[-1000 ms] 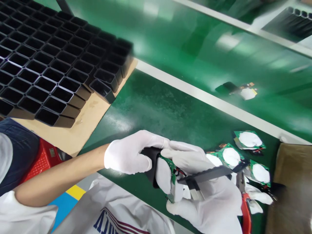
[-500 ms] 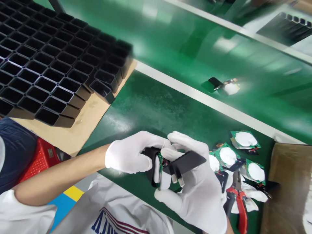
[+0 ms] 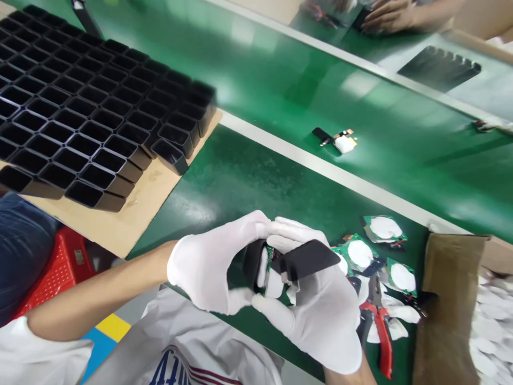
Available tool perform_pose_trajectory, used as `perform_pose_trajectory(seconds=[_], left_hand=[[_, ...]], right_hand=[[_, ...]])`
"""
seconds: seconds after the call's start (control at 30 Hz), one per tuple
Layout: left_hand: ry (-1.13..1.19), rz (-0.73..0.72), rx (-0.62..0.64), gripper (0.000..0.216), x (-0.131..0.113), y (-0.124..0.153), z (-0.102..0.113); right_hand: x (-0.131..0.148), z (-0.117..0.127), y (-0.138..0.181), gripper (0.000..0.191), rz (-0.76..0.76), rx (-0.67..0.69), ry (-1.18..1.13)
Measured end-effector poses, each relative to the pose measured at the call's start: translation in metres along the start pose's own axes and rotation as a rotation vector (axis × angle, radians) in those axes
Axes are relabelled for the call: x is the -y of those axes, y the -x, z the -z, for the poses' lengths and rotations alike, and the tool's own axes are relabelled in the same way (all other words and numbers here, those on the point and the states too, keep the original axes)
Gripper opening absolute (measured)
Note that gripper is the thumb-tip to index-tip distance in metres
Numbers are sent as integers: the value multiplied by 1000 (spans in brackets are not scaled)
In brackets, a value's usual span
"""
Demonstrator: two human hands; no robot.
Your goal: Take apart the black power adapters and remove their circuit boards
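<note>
Both my hands wear white gloves and meet over the near edge of the green bench. My left hand is closed round a black plastic housing. My right hand grips a black plug cover with metal pins, joined to a green circuit board with a white pad. The board sits at the mouth of the housing, between the two hands. Just right of my right hand lie several more green boards with white pads.
A big block of empty black housings rests on cardboard at the left. Red-handled pliers lie beside the loose boards. A brown box stands at right. One assembly lies on the conveyor belt. Another person's hand works far across.
The plug cover in my right hand has swung round and closed in toward the housing. The assembly on the belt has drifted left. My view has tilted up a little.
</note>
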State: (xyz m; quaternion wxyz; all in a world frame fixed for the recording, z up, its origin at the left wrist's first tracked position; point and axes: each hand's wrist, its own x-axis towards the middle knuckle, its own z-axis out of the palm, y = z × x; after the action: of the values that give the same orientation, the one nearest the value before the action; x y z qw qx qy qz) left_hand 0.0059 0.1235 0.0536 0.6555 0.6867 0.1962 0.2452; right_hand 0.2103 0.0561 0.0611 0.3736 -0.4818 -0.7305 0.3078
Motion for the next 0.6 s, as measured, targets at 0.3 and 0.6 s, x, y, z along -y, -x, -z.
perform_pose_trajectory(seconds=[0.3, 0.6], left_hand=[[-385, 100, -133, 78, 25, 6, -7], [-397, 14, -127, 83, 28, 9, -8]], right_hand=[[7, 19, 3, 59, 74, -101, -66], [2, 15, 3, 65, 50, -80, -68]])
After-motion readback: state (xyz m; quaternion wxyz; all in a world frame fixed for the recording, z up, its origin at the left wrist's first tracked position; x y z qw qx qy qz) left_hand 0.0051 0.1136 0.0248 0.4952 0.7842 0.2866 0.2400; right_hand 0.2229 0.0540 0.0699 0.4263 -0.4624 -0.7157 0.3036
